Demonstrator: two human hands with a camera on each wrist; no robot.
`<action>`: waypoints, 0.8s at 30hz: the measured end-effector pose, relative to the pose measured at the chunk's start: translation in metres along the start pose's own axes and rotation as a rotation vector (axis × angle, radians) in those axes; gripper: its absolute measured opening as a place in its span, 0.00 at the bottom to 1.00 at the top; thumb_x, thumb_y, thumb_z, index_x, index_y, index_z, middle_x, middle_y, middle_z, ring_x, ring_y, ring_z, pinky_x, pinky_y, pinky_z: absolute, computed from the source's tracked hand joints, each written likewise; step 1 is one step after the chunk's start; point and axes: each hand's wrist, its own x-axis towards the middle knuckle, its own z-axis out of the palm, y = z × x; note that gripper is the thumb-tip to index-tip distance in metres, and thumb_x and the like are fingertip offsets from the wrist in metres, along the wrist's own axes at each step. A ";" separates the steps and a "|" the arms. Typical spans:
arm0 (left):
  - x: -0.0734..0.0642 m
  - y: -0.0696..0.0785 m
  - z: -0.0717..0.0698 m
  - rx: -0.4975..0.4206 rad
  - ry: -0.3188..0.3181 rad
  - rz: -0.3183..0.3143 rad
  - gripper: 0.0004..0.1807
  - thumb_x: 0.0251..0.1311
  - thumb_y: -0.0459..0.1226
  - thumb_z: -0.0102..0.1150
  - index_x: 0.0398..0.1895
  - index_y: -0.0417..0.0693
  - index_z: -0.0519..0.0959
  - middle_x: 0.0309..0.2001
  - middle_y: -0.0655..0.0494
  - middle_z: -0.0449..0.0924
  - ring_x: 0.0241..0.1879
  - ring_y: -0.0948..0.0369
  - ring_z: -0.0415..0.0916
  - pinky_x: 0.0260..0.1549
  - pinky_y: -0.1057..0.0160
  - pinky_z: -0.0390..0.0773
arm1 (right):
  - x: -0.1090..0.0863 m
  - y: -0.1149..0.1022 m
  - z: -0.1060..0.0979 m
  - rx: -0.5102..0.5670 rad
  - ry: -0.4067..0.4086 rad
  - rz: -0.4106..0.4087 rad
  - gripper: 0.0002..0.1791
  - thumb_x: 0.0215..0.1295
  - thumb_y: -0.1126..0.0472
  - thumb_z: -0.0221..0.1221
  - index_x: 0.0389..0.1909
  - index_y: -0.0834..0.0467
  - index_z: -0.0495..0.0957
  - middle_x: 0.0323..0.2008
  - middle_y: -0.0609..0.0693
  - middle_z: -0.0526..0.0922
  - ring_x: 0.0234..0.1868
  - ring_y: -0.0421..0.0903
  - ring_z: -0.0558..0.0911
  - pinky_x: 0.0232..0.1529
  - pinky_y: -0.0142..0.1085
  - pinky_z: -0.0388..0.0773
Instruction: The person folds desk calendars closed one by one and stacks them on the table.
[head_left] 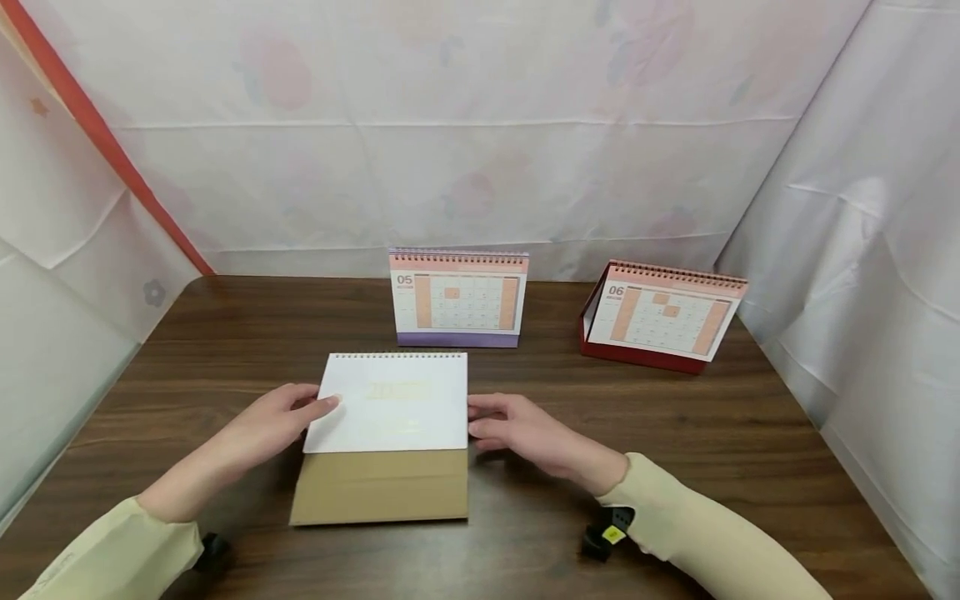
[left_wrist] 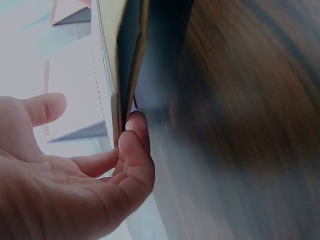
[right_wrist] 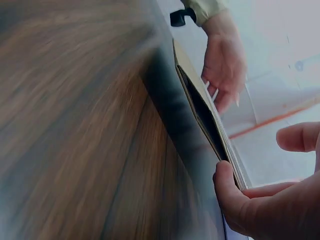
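Note:
A desk calendar with a white cover point(head_left: 397, 421) and a gold-brown base point(head_left: 381, 487) lies nearly flat in front of me, its spiral binding at the far edge. At its left side is my left hand point(head_left: 279, 423). Its fingers curl under that edge in the left wrist view, while the thumb point(left_wrist: 49, 108) stands apart from the cover. My right hand point(head_left: 528, 435) holds the opposite edge, one finger point(right_wrist: 227, 187) bent beneath the board and another along the pages. The right thumb point(right_wrist: 299, 137) is raised off it. The base layers gape slightly.
Behind stands a purple-based calendar point(head_left: 457, 340) showing 05. Farther right, a red-based calendar point(head_left: 652, 357) showing 06 stands at an angle. The dark wooden table point(head_left: 750, 467) meets pale curtains point(head_left: 480, 183) at the back and sides.

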 end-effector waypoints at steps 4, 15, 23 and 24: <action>-0.001 -0.013 -0.012 0.082 0.026 -0.027 0.46 0.70 0.65 0.43 0.66 0.30 0.67 0.63 0.31 0.68 0.60 0.40 0.68 0.50 0.42 0.72 | 0.017 -0.002 0.019 0.025 0.002 0.000 0.28 0.73 0.65 0.53 0.71 0.69 0.62 0.65 0.62 0.71 0.58 0.50 0.78 0.57 0.44 0.76; 0.003 -0.053 -0.043 0.261 0.067 -0.055 0.43 0.74 0.62 0.37 0.55 0.25 0.73 0.47 0.35 0.76 0.42 0.47 0.72 0.33 0.56 0.70 | 0.059 -0.012 0.059 0.075 0.015 0.024 0.27 0.71 0.66 0.56 0.69 0.69 0.66 0.61 0.58 0.76 0.54 0.49 0.81 0.54 0.42 0.78; 0.003 -0.078 -0.066 0.337 0.083 -0.098 0.45 0.73 0.62 0.35 0.53 0.22 0.72 0.50 0.26 0.74 0.43 0.42 0.74 0.33 0.54 0.70 | 0.086 -0.016 0.080 0.108 -0.027 0.037 0.26 0.70 0.67 0.56 0.66 0.70 0.68 0.61 0.55 0.76 0.54 0.42 0.79 0.53 0.39 0.79; 0.003 -0.080 -0.068 0.341 0.080 -0.106 0.45 0.73 0.63 0.35 0.53 0.21 0.72 0.50 0.25 0.74 0.44 0.41 0.74 0.33 0.54 0.70 | 0.089 -0.017 0.082 0.111 -0.031 0.038 0.26 0.70 0.67 0.56 0.66 0.70 0.68 0.61 0.55 0.77 0.53 0.42 0.79 0.53 0.39 0.79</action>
